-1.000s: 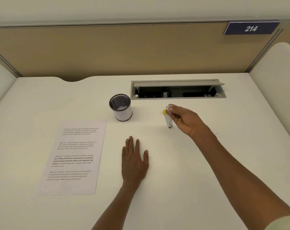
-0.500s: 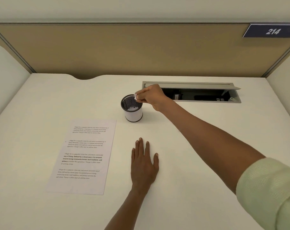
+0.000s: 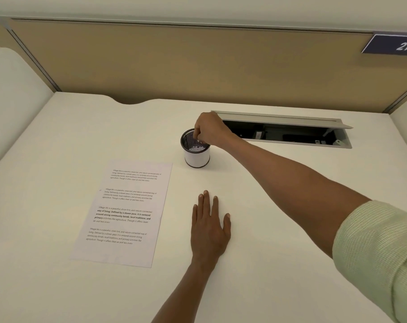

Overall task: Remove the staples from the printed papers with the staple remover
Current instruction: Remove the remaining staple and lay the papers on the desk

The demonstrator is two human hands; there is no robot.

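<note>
The right hand (image 3: pixel 209 129) is reaching forward over the cup (image 3: pixel 196 151), a mesh holder with a dark rim and a white lower wall, standing upright on the surface (image 3: pixel 267 229). Its fingers (image 3: pixel 198 134) are curling downward and bunching together just inside the cup's rim; something small and pale is showing at their tips (too small to tell whether it is the remover or what lies in the cup), so I cannot tell whether they are pinching anything. The staple remover itself is not clearly showing anywhere.

The left hand (image 3: pixel 209 229) is lying flat on the surface, palm down, its fingers straight and close together with the thumb slightly apart, holding nothing. It is resting well short of the cup and just to the right of the paper (image 3: pixel 125 213).

The paper is lying flat on the surface, left of both hands, with four blocks of printed text facing up; its top right corner is sitting near the cup's base without touching it. No staple is clear enough to pick out.

Behind the cup, a cable hatch (image 3: pixel 291 131) in the surface is standing open, its lid tilting up. A sign (image 3: pixel 395 45) reading 214 is hanging on the tan partition (image 3: pixel 174 66). A pale green sleeve (image 3: pixel 379 252) is covering the right upper arm.
</note>
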